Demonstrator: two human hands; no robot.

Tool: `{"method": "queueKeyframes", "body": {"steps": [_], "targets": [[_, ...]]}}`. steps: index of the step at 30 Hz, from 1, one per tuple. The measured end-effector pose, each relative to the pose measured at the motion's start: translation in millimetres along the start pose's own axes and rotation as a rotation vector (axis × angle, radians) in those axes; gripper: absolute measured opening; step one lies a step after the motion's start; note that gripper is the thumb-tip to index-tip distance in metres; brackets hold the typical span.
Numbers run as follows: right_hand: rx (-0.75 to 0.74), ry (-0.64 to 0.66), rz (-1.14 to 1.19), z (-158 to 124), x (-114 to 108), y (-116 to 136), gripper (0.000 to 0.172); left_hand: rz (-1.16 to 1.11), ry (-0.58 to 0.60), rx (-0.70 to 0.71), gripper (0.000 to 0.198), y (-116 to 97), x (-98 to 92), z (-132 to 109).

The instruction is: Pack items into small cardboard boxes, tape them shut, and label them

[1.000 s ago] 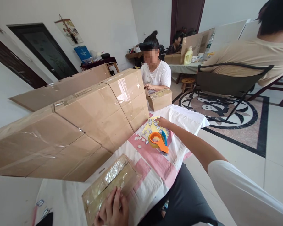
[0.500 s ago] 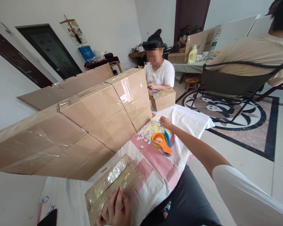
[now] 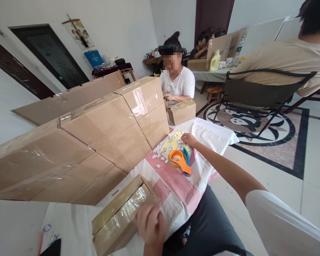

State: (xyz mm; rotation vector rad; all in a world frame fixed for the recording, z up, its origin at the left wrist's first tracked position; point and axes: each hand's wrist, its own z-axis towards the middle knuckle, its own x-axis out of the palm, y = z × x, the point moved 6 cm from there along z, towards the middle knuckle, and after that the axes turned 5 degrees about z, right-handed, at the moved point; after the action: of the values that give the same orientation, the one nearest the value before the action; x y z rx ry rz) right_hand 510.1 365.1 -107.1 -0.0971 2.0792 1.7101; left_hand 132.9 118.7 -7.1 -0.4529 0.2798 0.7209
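A taped cardboard box (image 3: 114, 217) lies near me on the cloth-covered table, a gap running along its top between the taped flaps. My left hand (image 3: 150, 222) is at its right end, fingers bent and smeared by motion; whether it touches the box is unclear. Farther off, my right hand (image 3: 189, 139) reaches to the right edge of a yellow sheet (image 3: 177, 135) scattered with small white labels. Its fingertips are pinched together, and what they hold is too small to make out. An orange and blue tape dispenser (image 3: 181, 163) with a tape roll rests just this side of the sheet.
A wall of stacked cardboard boxes (image 3: 101, 138) borders the table's left side. Loose white pieces (image 3: 158, 166) lie on the pink-and-white cloth (image 3: 178, 177). Across the table a person (image 3: 177, 83) sits behind a smaller box (image 3: 182, 112). A dark folding chair (image 3: 256, 94) stands to the right.
My left hand has shifted right from the box's top to its right end. The box now shows more of its near side and its top tape looks different. My right hand stays by the yellow sheet.
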Motion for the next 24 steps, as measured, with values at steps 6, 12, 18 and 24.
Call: {"method": "queueKeyframes", "body": {"steps": [6, 12, 18, 24], "targets": [[-0.173, 0.064, 0.217, -37, 7, 45, 0.032, -0.279, 0.418, -0.34, 0.032, -5, 160.0, 88], [-0.375, 0.167, 0.343, -84, 15, 84, 0.039, -0.47, 0.671, -0.586, 0.027, 14, 230.3, 105], [-0.493, 0.126, 0.3, -109, 6, 97, 0.017, -0.58, 0.776, -0.716, 0.029, 13, 224.6, 84], [-0.535, 0.041, 0.302, -118, -18, 98, 0.01, -0.516, 0.783, -0.752, 0.03, 31, 210.3, 73]]}}
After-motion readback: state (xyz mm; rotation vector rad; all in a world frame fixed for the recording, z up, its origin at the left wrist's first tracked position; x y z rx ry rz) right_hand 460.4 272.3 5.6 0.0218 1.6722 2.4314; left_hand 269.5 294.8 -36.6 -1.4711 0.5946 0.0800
